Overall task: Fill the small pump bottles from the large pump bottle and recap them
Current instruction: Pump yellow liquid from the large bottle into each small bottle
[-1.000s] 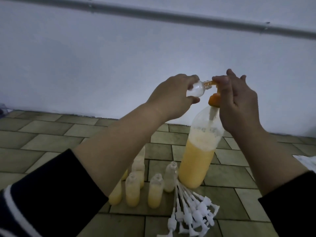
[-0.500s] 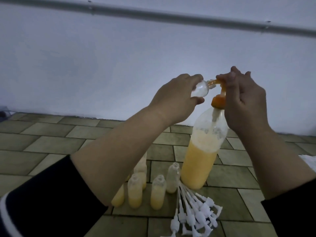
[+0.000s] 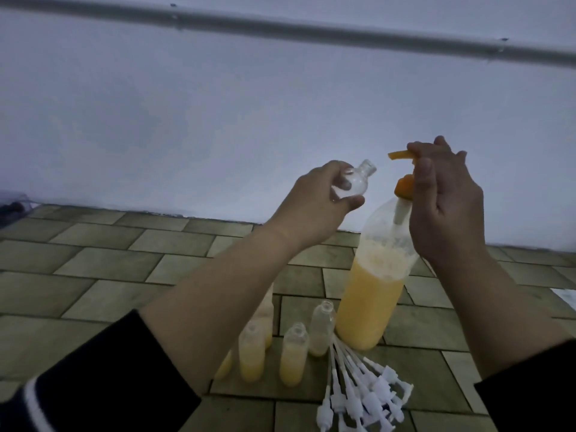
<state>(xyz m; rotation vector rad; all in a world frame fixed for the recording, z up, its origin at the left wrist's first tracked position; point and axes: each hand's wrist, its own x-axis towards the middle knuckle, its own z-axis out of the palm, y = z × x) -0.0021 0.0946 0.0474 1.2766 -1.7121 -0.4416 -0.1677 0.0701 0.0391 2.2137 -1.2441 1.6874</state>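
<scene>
The left hand (image 3: 314, 201) grips the small bottle (image 3: 137, 185), its mouth tilted toward the orange spout (image 3: 400, 155), just apart. The right hand (image 3: 442, 198) fingers rest curled on the pump.

The large pump bottle (image 3: 371, 294) stands on the floor (image 3: 93, 269) near the wall (image 3: 218, 120). Just left of its base stands a cluster of small bottles (image 3: 293, 353). Loose pump caps (image 3: 364, 397) lie in front of its base. The left hand (image 3: 314, 201) holds a small bottle (image 3: 137, 185) left of the pump spout (image 3: 400, 154), apart from it, and the right hand (image 3: 445, 201) rests on the pump.
</scene>
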